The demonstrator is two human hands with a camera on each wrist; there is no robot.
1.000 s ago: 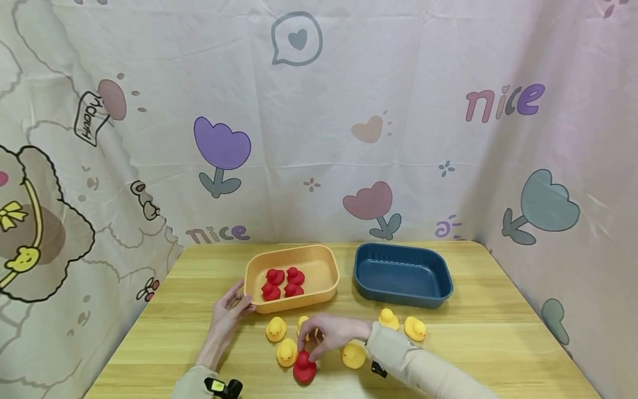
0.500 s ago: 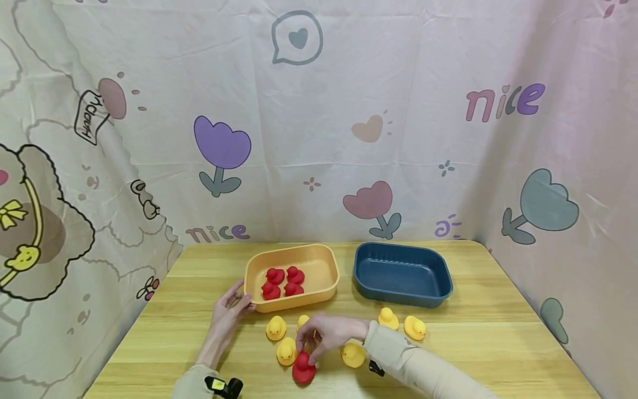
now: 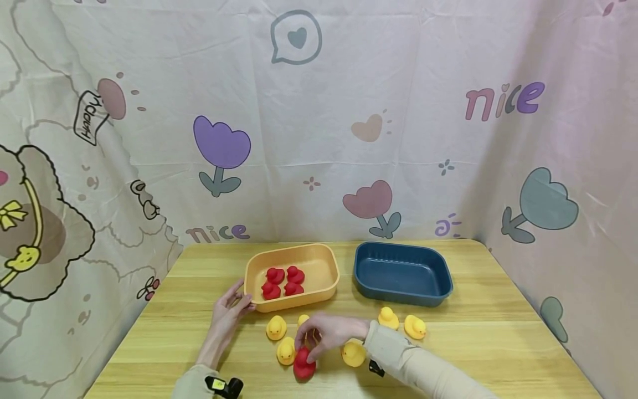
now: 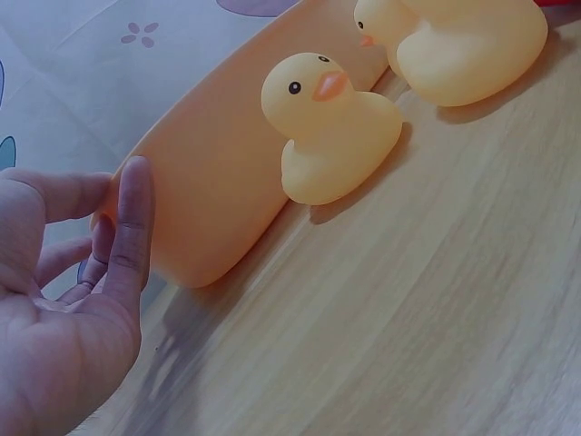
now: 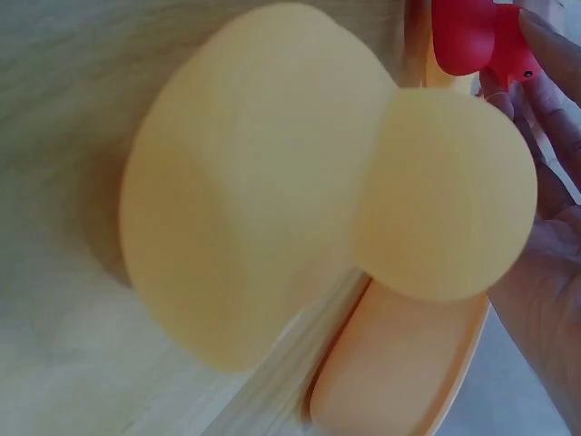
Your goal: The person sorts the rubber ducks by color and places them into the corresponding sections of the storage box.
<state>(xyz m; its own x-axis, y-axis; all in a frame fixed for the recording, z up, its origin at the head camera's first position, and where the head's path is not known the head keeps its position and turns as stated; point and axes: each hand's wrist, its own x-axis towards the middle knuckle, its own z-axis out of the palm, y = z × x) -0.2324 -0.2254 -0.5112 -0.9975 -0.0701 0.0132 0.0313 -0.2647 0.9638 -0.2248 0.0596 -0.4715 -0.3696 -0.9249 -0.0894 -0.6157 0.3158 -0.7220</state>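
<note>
My left hand [image 3: 230, 313] holds the near left corner of an orange plastic bin [image 4: 218, 145], its thumb and fingers pinching the rim. Inside that bin [image 3: 326, 274] sit several red rubber ducks [image 3: 271, 291]. Further right, my right hand [image 3: 331, 334] pinches another red rubber duck [image 3: 304, 366] by its head, between thumb and fingers. In the right wrist view the held duck [image 5: 472, 36] shows at the top right corner, beside part of the hand [image 5: 545, 263]. A yellow rubber duck [image 5: 254, 182] fills most of that view.
Yellow ducks stand around the right hand: one at left [image 3: 286, 351], one by the wrist [image 3: 353, 354], others behind the forearm [image 3: 415, 328]. A dark blue bin [image 3: 404, 274] with nothing in it stands at the back right. Behind the wooden table [image 3: 478, 310] hangs a printed curtain.
The red duck in my right hand has risen slightly in the view and shifted a little over the last half second. My left hand stays on the orange bin's corner.
</note>
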